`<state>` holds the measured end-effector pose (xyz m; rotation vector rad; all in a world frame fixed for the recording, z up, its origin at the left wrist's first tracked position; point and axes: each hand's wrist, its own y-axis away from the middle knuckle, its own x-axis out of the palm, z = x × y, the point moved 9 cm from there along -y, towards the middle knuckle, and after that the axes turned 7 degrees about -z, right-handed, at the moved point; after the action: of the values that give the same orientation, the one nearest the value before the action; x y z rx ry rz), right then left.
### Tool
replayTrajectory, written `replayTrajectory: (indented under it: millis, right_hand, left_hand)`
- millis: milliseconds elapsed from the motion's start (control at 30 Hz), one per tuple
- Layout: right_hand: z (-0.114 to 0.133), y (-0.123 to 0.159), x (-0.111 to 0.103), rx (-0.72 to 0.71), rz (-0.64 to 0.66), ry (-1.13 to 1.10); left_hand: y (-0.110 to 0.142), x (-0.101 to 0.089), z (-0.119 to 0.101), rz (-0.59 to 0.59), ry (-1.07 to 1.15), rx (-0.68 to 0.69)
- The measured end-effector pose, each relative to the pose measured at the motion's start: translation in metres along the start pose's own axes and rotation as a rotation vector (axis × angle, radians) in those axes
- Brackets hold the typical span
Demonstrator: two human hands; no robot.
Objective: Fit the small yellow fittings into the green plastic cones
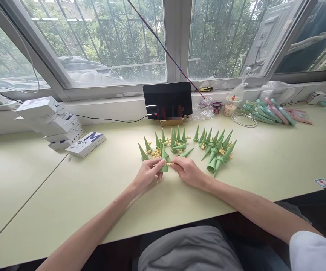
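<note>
My left hand [148, 172] is closed around a green plant watering spike [163, 160], which stands with its tip up and its wide collar down. At the side of this spike, my right hand [189, 171] pinches a small yellow valve [170, 164]; whether the valve is seated in the spike I cannot tell. Just beyond my hands, more green spikes stand upright, some with yellow valves on them. Loose yellow valves [156, 153] lie in a small heap behind my left hand. To the right is a cluster of green spikes [213, 150], several of them lying tilted over one another.
A dark tablet [167, 99] leans on a cardboard stand at the window. White boxes [58, 120] are stacked at the left, with another box [86, 144] beside them. At the back right are a bagged cup [233, 103], a coiled white cable [244, 119] and coloured strips [276, 111].
</note>
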<state>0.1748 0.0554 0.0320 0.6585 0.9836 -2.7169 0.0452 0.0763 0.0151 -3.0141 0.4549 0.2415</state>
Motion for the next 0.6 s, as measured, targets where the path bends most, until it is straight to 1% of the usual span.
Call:
replayTrajectory:
  millis: [133,233,367,600]
  right_hand:
    - [0.001,0.001,0.001,-0.030,0.021,0.031]
    - [-0.001,0.002,0.002,-0.025,0.025,0.032]
    - [-0.004,0.003,0.003,0.011,0.016,0.009]
    - [-0.010,0.003,0.005,0.100,0.015,-0.052]
  left_hand:
    - [0.002,0.003,-0.003,0.012,-0.024,0.004]
    - [0.003,0.005,-0.004,0.015,-0.039,0.018]
    - [0.004,0.004,-0.002,0.008,-0.057,0.038]
    - [0.003,0.002,-0.004,-0.006,-0.062,0.115]
